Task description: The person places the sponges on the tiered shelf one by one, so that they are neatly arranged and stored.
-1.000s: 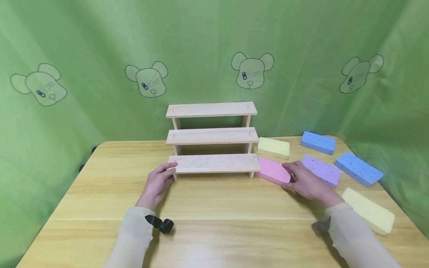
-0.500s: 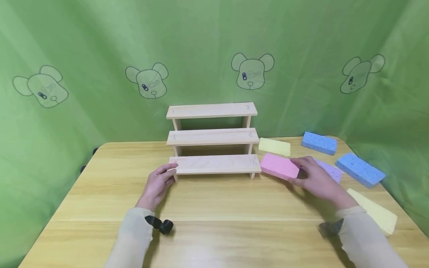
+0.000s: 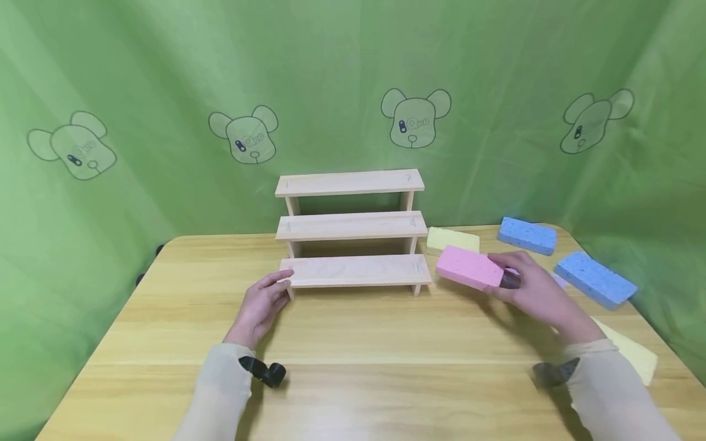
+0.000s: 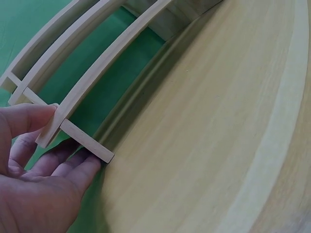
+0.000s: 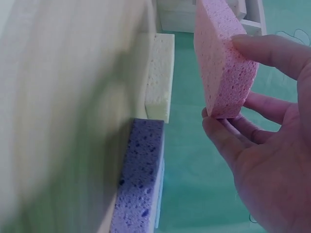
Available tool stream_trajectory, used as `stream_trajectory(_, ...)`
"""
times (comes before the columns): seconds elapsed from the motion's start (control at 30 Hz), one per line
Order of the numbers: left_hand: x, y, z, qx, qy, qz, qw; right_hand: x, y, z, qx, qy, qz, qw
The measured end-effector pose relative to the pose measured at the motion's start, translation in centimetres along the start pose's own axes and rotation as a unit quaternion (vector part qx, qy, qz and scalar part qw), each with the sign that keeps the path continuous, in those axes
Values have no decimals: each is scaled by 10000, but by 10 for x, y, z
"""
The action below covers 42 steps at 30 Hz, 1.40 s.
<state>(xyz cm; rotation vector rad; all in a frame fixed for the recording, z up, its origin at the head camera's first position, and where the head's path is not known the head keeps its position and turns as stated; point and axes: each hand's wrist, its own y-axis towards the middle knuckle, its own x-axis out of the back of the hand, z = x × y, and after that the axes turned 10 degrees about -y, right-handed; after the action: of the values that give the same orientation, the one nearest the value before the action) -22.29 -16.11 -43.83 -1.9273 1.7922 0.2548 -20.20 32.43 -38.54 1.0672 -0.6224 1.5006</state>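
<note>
A three-step wooden display shelf stands at the back middle of the table. At its left end my left hand grips the lowest step; in the left wrist view the thumb presses the board's edge and the fingers lie along the leg. My right hand holds a pink sponge by its right end, raised off the table just right of the lowest step. In the right wrist view the thumb is on one side of the pink sponge and the fingers on the other.
Behind the pink sponge lies a yellow sponge. Two blue sponges are at the right. A purple sponge is mostly hidden behind my right hand in the head view. Another yellow sponge shows past the right sleeve. A green curtain surrounds the table.
My right hand has lifted the pink sponge off the table and moved it slightly to the right, covering more of the purple sponge. The left hand stays on the shelf.
</note>
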Motion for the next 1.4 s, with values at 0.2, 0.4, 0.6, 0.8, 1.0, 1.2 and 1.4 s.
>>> stream_trajectory(0.2, 2, 1, -3, 53, -44, 33, 10000, 4, 1, 1, 48, 140, -68, 9999)
stream_trajectory(0.4, 3, 2, -2, 77, -98, 46, 9999, 8, 1, 0, 76, 275, -104, 9995)
stream_trajectory(0.6, 2, 2, 1, 62, -105, -89, 9999, 12, 0, -1, 133, 647, -279, 9974)
stream_trajectory(0.8, 0, 2, 1, 51, -179, -157, 9997, 16, 2, 6, 25, 855, -570, 9947)
stream_trajectory(1.0, 2, 3, 0, 57, -115, -130, 9998, 15, 7, 11, 66, 1237, -747, 9895)
stream_trajectory(1.2, 2, 4, -1, 70, -71, -102, 9999, 16, 12, 19, 63, 1422, -774, 9868)
stream_trajectory(1.4, 1, 3, -1, 43, -32, -139, 9999, 16, 18, 27, 146, 1445, -865, 9856)
